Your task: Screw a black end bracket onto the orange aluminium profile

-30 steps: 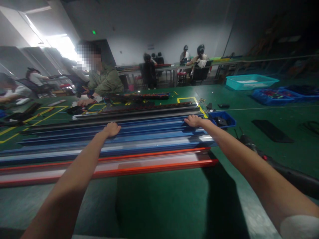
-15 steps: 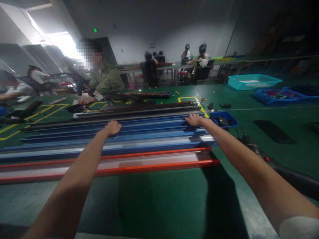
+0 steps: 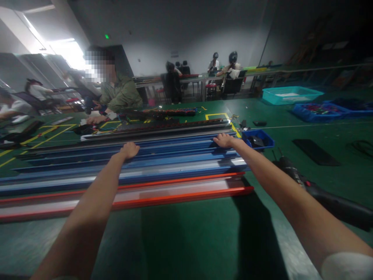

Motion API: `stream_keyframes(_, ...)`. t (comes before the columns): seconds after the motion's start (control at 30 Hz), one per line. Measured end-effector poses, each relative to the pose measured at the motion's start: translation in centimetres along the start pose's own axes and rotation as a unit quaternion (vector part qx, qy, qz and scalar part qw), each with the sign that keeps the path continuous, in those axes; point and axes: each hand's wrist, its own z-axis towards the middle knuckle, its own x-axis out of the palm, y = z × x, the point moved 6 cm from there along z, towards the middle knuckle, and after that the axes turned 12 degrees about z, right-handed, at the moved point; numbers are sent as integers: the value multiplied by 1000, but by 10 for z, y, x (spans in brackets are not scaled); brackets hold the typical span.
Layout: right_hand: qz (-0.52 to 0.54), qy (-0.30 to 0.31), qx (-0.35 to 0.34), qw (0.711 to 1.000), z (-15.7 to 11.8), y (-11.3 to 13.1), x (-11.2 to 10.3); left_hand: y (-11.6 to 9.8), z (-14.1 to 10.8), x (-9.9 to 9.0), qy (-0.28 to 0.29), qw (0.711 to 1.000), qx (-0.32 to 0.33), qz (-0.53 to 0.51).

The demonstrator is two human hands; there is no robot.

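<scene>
The left hand point(image 3: 130, 149) lies fingers curled over a blue rail point(image 3: 175, 149). The right hand point(image 3: 223, 140) grips that rail's far edge near its right end. The rail lies flat on the green table point(image 3: 189, 233), running left to right, among other blue rails and beyond an orange rail point(image 3: 175, 194). A small blue bin point(image 3: 262, 139) stands just beside the right hand. No writing can be read.

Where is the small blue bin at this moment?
In the head view, the small blue bin sits on the green table, right of the right hand and the blue rails.
</scene>
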Motion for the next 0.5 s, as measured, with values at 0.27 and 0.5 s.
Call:
stream_keyframes(0.27, 3, -17, 14, 1000, -2, 5, -2, 0, 9, 4, 8, 1000, 7, 16)
stream_keyframes(0.5, 1, -31, -1, 1000, -7, 10, -7, -2, 9, 5, 6, 999, 20, 26)
